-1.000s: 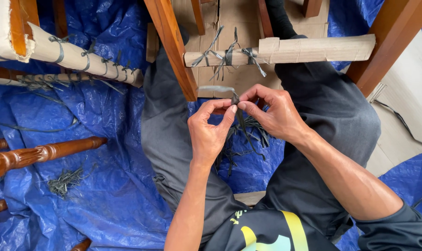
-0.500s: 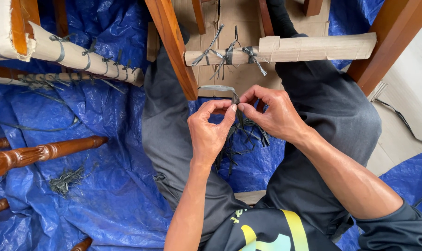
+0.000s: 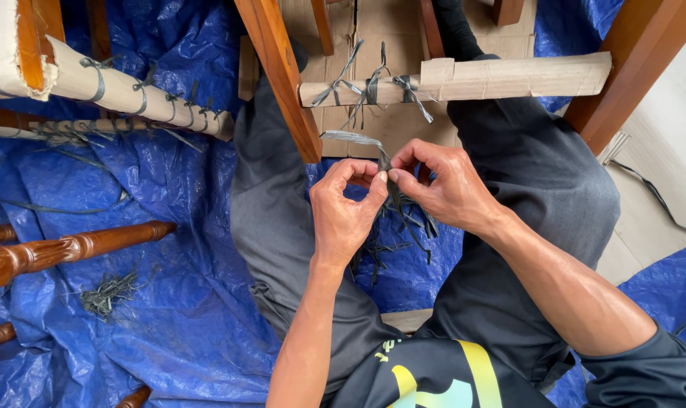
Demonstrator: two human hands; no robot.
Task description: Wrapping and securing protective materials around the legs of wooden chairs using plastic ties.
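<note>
My left hand [image 3: 343, 211] and my right hand [image 3: 442, 185] meet in front of me, fingertips pinched together on a dark grey plastic strap strip [image 3: 350, 138]. The strip's flat end sticks out to the upper left; its frayed strands hang below my hands over my lap. Just beyond my hands lies a cardboard-wrapped wooden rail [image 3: 509, 78] with several grey strap ties [image 3: 369, 89] knotted round it. I sit cross-legged in grey trousers.
A blue tarp [image 3: 169, 302] covers the floor. Brown wooden furniture legs [image 3: 282, 75] rise at the top. Another wrapped, tied rail [image 3: 131, 94] lies at upper left, a carved wooden leg [image 3: 71, 248] at left, and a pile of strap scraps [image 3: 109, 291] beside it.
My hands have barely shifted. The strip's free end has risen a little and my left fingers have curled closer round it.
</note>
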